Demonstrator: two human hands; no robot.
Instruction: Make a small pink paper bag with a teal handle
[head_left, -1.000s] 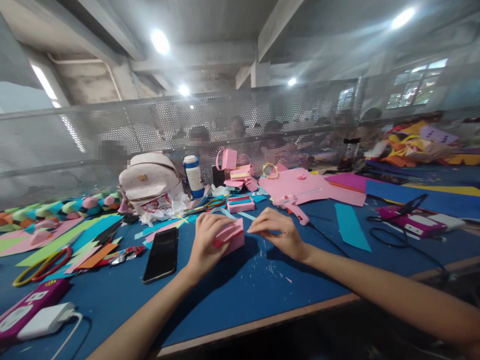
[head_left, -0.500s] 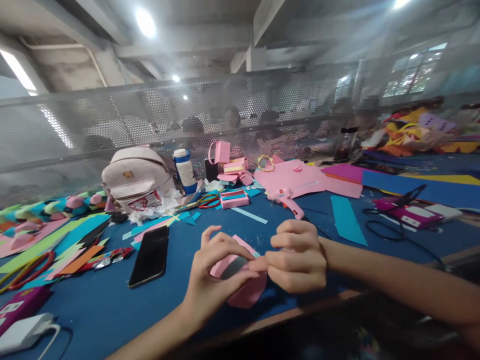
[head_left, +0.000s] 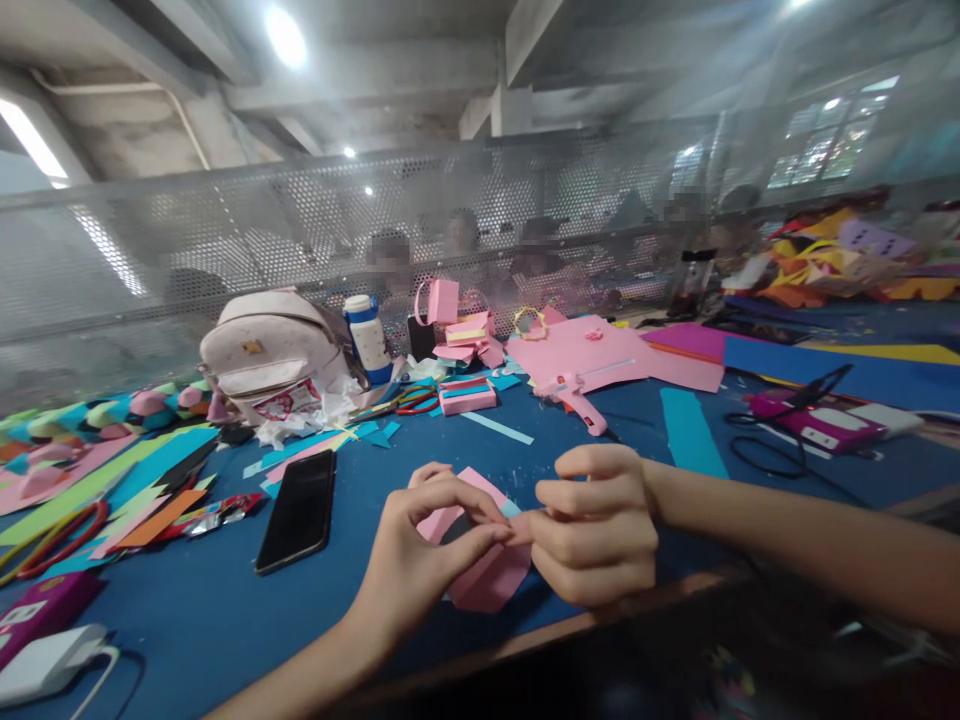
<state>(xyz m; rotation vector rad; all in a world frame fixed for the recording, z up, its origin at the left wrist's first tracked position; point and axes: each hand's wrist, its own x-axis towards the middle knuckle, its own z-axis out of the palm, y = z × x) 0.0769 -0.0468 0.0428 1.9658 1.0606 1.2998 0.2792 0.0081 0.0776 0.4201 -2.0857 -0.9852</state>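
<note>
L hand (head_left: 416, 545) pinches pink paper pc (head_left: 491, 582) btwn thumb & fingertips. R hand (head_left: 600, 530) curled on right, can't tell if holding anything. Phone (head_left: 296, 512) left, glue gun (head_left: 587, 412) far.

No word, brand or number can be read. Left of the phone (head_left: 296, 512), the red wrapper (head_left: 221, 515) bears print too blurred to make out. Beyond the phone, the red packet (head_left: 289, 402) by the backpack (head_left: 274, 335) has patterned printing, likewise illegible, and the backpack's small plate (head_left: 253, 347) is too small to tell. Far right of the phone, dark marks on the lilac piece (head_left: 874, 240) form no readable sign.
</note>
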